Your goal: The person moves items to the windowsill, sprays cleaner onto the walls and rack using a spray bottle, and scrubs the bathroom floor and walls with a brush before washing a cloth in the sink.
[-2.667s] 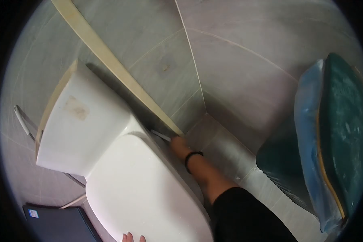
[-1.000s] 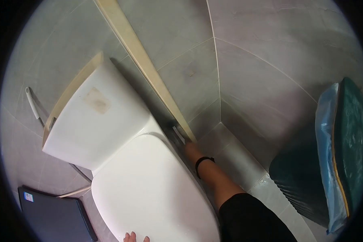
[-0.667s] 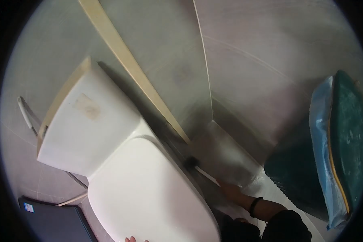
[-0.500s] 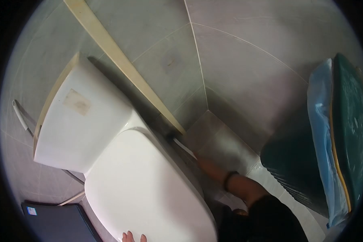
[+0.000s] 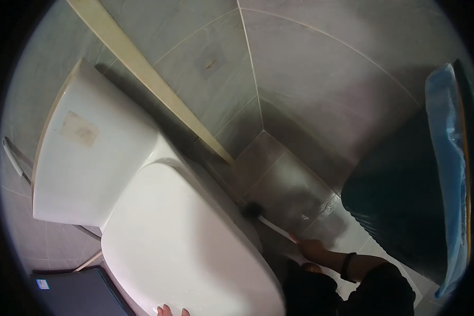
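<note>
My right hand (image 5: 310, 249) is closed around the white handle of a toilet brush (image 5: 275, 227). The brush's dark round head is down near the floor, beside the base of the toilet (image 5: 168, 226); whether it touches the tile or the base I cannot tell. A black band circles my right wrist. At the bottom edge of the view, the fingertips of my left hand (image 5: 167, 310) rest slightly apart on the closed white lid. The rest of that hand is out of view.
A dark green bin (image 5: 400, 179) with a blue liner (image 5: 447, 158) stands on the right. A cream-coloured strip (image 5: 152, 87) runs down to the wall's foot behind the toilet. At lower left lies a dark flat-topped object (image 5: 73, 292). The tiled floor (image 5: 326, 208) looks wet.
My right hand has drawn the brush away from the corner behind the toilet, toward the lower right; its head now shows fully. The camera has shifted slightly. My left hand stays on the lid.
</note>
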Demonstrator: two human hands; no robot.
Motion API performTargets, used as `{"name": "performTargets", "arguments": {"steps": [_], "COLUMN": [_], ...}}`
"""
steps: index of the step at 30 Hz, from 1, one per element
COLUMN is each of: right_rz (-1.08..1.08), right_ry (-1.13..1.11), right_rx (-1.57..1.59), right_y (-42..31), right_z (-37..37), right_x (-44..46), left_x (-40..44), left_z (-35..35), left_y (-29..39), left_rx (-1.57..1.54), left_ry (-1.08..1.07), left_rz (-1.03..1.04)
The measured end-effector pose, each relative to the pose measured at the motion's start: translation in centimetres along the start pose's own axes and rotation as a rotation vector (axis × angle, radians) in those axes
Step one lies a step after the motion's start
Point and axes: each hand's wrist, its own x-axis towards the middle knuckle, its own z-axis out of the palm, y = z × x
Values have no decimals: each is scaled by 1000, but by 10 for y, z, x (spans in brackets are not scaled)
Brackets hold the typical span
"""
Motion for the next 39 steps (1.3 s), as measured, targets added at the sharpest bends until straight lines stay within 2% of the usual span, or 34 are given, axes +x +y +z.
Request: {"name": "performTargets", "arguments": {"steps": [1, 5, 6, 8, 11, 15, 17, 18, 20, 22, 25, 26, 28, 30, 32, 33, 37, 39], "right_rz": [-5, -418, -307, -305, 20, -235, -229, -165, -139, -231, -328, -249, -213, -299, -208, -330, 170, 214], "right_ry": [-11, 468, 374, 502, 375, 660, 508, 357, 337, 389, 473, 477, 493, 522, 377, 518, 418, 400], "right_rx": [0, 422, 340, 370, 76, 271, 228, 121, 30, 173, 217, 284, 255, 57, 30, -127, 77, 139], "right_y": [3, -84, -109, -178, -256, -203, -153, -140, -109, -108, -149, -180, -198, -186, -123, -80, 29, 1], "right_z": [-1, -46, -64, -110, -150, -121, -81, -79, -54, -57, -91, -111, -121, -107, -74, -61, -114, -157], "right_x": [5, 144, 202, 222, 269, 260, 218, 187, 169, 183, 235, 243, 242, 241, 208, 183, 152, 162], "left_x": [1, 3, 3, 2, 5, 15, 13, 14, 15, 13, 13, 12, 12, 15, 19, 22, 17, 17], "left_z": [-3, -8, -6, -2, -4, -3, -7, -6, -1, 4, 0, -1, 0, -3, -1, 0, 2, 6], "left_y": [2, 4, 2, -3, -6, -6, -6, -8, -8, -10, -8, -8, -10, -14, -20, -22, -16, -19], "left_rx": [0, 7, -19, -72, -13, -12, -5, -10, -24, -13, -12, -17, -27, -29, -20, -17, -18, -35], "left_ry": [2, 0, 10, 40, -12, -28, -53, -38, -11, -6, -11, -6, -1, -6, -14, 0, -13, 27], "left_rz": [4, 10, -4, -36, -55, -68, -93, -89, -85, -85, -71, -67, -69, -61, -51, -43, -35, -13]}}
